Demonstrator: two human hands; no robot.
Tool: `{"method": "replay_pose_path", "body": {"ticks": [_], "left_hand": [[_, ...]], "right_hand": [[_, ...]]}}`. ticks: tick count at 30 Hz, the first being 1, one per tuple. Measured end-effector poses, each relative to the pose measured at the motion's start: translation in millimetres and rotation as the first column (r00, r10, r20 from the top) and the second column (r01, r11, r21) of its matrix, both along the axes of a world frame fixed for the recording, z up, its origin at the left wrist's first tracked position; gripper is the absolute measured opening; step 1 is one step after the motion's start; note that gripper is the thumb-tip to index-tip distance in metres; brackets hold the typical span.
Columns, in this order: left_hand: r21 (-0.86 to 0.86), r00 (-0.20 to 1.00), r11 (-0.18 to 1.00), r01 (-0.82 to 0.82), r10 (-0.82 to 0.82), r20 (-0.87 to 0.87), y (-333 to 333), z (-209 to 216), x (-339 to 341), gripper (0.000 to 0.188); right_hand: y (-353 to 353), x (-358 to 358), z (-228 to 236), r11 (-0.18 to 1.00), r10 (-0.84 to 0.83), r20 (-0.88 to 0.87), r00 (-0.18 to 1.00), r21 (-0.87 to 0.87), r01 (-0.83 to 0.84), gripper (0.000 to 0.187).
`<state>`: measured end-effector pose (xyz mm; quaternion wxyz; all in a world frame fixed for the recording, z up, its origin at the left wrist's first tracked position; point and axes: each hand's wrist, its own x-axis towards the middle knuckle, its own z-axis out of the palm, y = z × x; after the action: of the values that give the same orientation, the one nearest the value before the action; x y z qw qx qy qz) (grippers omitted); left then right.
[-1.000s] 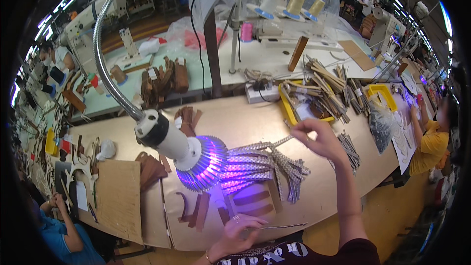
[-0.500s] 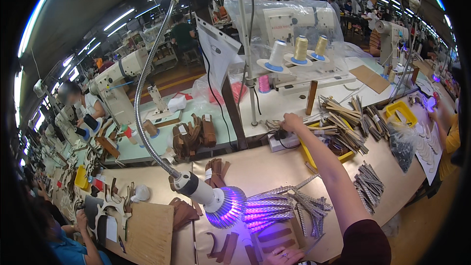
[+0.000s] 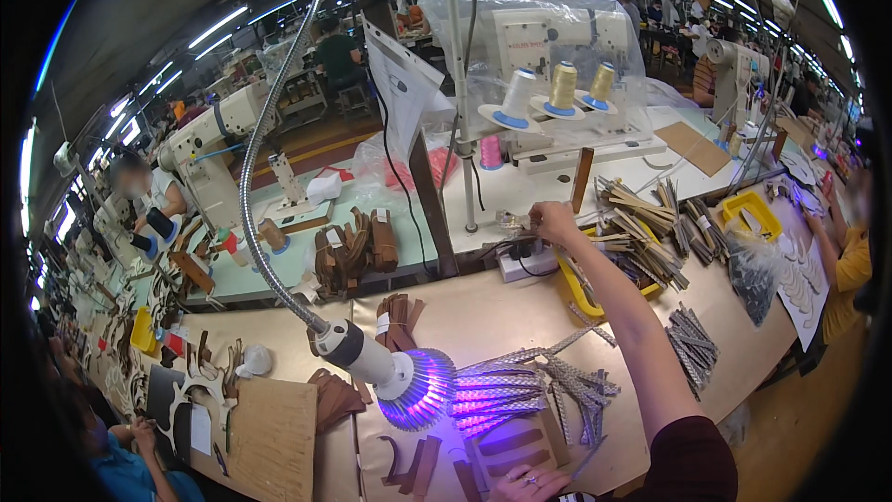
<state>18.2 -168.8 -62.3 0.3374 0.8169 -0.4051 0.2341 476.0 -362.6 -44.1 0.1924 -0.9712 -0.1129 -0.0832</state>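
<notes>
My right hand (image 3: 554, 223) reaches far across the bench, fingers closed in a pinch. A small pale, partly clear thing (image 3: 507, 219) is at its fingertips, too small to name. Just below the hand sits a white power strip (image 3: 517, 266) with a black plug. My left hand (image 3: 531, 483), a ring on one finger, is at the lower edge, fingers curled in; what they hold is hidden. It lies by a board (image 3: 550, 437) bearing brown strips (image 3: 511, 442). Woven grey strips (image 3: 502, 390) spread beyond it, under the purple glow of a lamp (image 3: 416, 390).
A yellow bin (image 3: 578, 290) full of strips stands beside my right forearm. Further right lies a pile of woven strips (image 3: 691, 348). A flexible lamp neck (image 3: 249, 177) arches at the left. Thread cones (image 3: 563, 89) and a plastic-covered sewing machine (image 3: 530, 42) stand behind. Co-workers sit at both sides.
The view has shifted slightly. My right hand has risen a little from beside the black plug, and the small pale thing now shows at its fingertips. My left hand stays low.
</notes>
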Motion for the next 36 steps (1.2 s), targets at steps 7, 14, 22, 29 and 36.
{"method": "replay_pose_path", "body": {"ticks": [7, 14, 22, 29, 36], "left_hand": [[0.003, 1.000, 1.000, -0.013, 0.013, -0.008, 0, -3, -2, 0.022], [0.002, 0.998, 0.999, -0.053, 0.053, -0.029, 1, -3, -2, 0.020], [0.002, 0.999, 0.999, -0.049, 0.049, 0.004, -2, 6, 3, 0.020], [0.024, 0.998, 0.998, -0.059, 0.059, -0.015, -2, 1, 0, 0.023], [-0.094, 0.996, 0.995, -0.044, 0.036, -0.087, -2, 13, 4, 0.021]], "right_hand": [[0, -29, 28, 0.925, 0.260, 0.574, 0.777, -0.379, -0.030, 0.013], [-43, -123, 29, 0.999, -0.036, 0.772, 0.634, 0.053, -0.008, 0.023], [-123, -209, -14, 0.744, -0.424, 0.069, 0.903, 0.596, 0.303, 0.026], [-157, -215, -33, 0.391, -0.309, -0.257, 0.916, 0.844, 0.369, 0.027], [-140, -216, -16, 0.782, -0.623, 0.206, 0.754, 0.196, 0.592, 0.042]]}}
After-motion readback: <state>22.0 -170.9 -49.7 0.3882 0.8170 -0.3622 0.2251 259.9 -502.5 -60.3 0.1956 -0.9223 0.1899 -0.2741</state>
